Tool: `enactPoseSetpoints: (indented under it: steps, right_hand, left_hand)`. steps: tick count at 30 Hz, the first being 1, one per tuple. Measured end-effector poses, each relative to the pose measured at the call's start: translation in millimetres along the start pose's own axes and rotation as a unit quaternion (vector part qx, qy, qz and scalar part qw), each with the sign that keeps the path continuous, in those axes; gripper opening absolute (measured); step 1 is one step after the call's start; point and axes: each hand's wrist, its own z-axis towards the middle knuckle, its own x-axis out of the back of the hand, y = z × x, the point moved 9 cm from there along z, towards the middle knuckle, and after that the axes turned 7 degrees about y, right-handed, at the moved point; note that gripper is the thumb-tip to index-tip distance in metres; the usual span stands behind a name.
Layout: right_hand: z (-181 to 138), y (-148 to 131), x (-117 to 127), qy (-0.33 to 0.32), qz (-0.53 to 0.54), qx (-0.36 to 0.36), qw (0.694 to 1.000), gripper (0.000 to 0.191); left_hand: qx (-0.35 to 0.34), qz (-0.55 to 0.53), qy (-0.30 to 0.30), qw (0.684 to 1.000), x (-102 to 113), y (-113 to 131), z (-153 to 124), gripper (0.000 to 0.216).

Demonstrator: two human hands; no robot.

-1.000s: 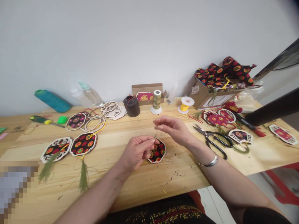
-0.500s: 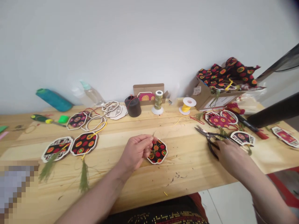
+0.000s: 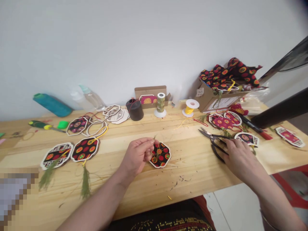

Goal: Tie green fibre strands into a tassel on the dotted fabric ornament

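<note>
My left hand (image 3: 137, 155) pinches a thin green thread at the top of a small black fabric ornament (image 3: 160, 155) with red and yellow dots, which lies on the wooden table (image 3: 187, 179). Off to the right, my right hand (image 3: 237, 155) rests on the handles of black scissors (image 3: 213, 138) that lie on the table with their blades pointing left. The fingers cover the handles, so whether they are closed round them is unclear.
Finished ornaments with green tassels (image 3: 72, 150) lie at the left. Thread spools (image 3: 160, 104) and a dark spool (image 3: 134, 109) stand at the back. A cardboard box of patterned fabric (image 3: 216, 93) sits at the back right, with more ornaments (image 3: 223, 122) beside it.
My right hand left the thread above the ornament, swung right and came down on the scissors. My left hand kept its pinch at the ornament.
</note>
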Motion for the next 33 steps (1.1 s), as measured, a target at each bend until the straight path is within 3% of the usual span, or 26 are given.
enactPoseSetpoints:
  steps: [6, 11, 13, 15, 18, 20, 23, 27, 33]
  right_hand:
    - [5, 4, -6, -0.045, 0.031, -0.012, 0.998, 0.033]
    - [4, 8, 11, -0.062, 0.062, -0.05, 0.995, 0.038]
    - [4, 2, 20, -0.067, 0.129, -0.057, 0.988, 0.039]
    - [5, -16, 26, -0.098, 0.252, -0.048, 0.961, 0.034]
    - [4, -58, 35, -0.185, 0.445, -0.012, 0.876, 0.036]
    - [4, -86, 45, -0.218, 0.524, 0.022, 0.823, 0.043]
    - [4, -118, 55, -0.251, 0.578, 0.054, 0.775, 0.052]
    - [2, -140, 49, -0.322, 0.552, 0.039, 0.768, 0.06]
    - [15, -150, 57, -0.294, 0.553, 0.029, 0.779, 0.058]
  left_hand:
    - [-0.009, 0.001, 0.0, 1.0, 2, 2, -2, 0.014]
    - [-0.015, 0.005, -0.004, 1.0, 1, 3, -2, 0.016]
    - [-0.016, 0.007, -0.006, 1.0, 1, 4, -2, 0.017]
    - [-0.014, 0.011, -0.009, 1.0, 0, 3, -3, 0.017]
    - [-0.011, 0.016, -0.013, 1.0, -1, 3, -4, 0.018]
    - [-0.012, 0.018, -0.014, 1.0, -1, 3, -4, 0.018]
    - [-0.018, 0.024, -0.012, 0.999, -1, 5, -5, 0.019]
    - [-0.024, 0.031, -0.012, 0.999, -2, 6, -6, 0.02]
    - [-0.023, 0.037, -0.031, 0.999, -7, 5, -9, 0.023]
